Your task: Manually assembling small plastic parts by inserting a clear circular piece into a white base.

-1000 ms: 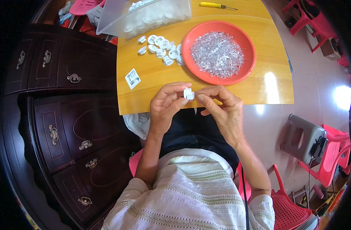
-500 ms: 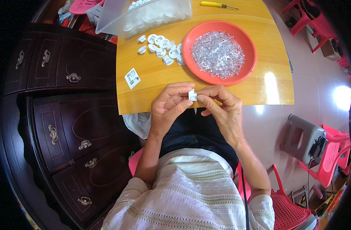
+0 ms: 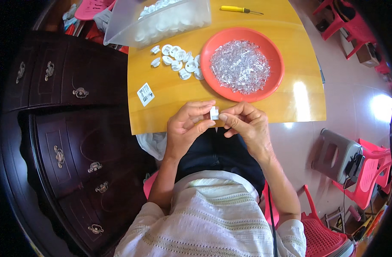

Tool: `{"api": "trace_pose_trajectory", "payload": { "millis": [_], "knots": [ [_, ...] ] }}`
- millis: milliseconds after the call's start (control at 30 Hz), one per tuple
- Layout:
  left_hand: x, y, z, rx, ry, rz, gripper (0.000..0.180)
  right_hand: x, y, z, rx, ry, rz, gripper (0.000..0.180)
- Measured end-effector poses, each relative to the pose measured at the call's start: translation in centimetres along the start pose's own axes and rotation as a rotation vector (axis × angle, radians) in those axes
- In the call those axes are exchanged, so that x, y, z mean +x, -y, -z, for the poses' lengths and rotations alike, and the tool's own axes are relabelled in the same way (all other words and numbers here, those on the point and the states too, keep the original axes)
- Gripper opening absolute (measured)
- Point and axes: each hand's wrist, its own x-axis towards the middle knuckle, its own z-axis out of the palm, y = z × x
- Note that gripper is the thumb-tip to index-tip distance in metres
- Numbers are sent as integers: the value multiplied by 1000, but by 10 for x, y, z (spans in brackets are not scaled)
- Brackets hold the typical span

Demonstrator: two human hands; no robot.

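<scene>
My left hand [image 3: 188, 124] grips a small white plastic part [image 3: 214, 113] between thumb and fingers, just off the table's near edge. The thumb and forefinger of my right hand [image 3: 245, 124] pinch together at the part's right side; whatever small piece they hold there is hidden. Beyond my hands stands a round red plastic dish [image 3: 278, 81] heaped with clear little plastic pieces [image 3: 240, 66]. To its left lie several round white plastic parts [image 3: 184, 73] with raised blocks on them. A white printed label [image 3: 145, 94] is stuck or lying near the table's left side.
At the back left a translucent bin [image 3: 119, 32] holds many more white parts. A yellow-handled screwdriver [image 3: 235, 8] lies at the far side of the yellow table [image 3: 305, 51]. Dark wooden drawers [image 3: 76, 141] flank the left; a grey stool [image 3: 336, 156] and pink chairs [image 3: 363, 184] stand on the right.
The whole view has shifted slightly, so the table and its things appear lower and a little left. Both hands keep the same hold on the white part.
</scene>
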Motion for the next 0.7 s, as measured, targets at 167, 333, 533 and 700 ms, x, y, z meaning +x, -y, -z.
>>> {"api": "trace_pose_trajectory", "payload": {
  "millis": [167, 333, 533, 700],
  "knots": [
    [4, 5, -3, 0, 11, 5, 32, 3, -1, 2, -26, -15, 4, 12],
    [20, 6, 0, 51, 77, -14, 31, 6, -4, 3, -14, -56, 8, 12],
    [85, -40, 16, 773, 287, -297, 23, 4, 13, 5, -118, -166, 6, 21],
    [173, -84, 78, 944, -175, -463, 23, 6, 25, 12, -225, -188, 65, 20]
  ]
}}
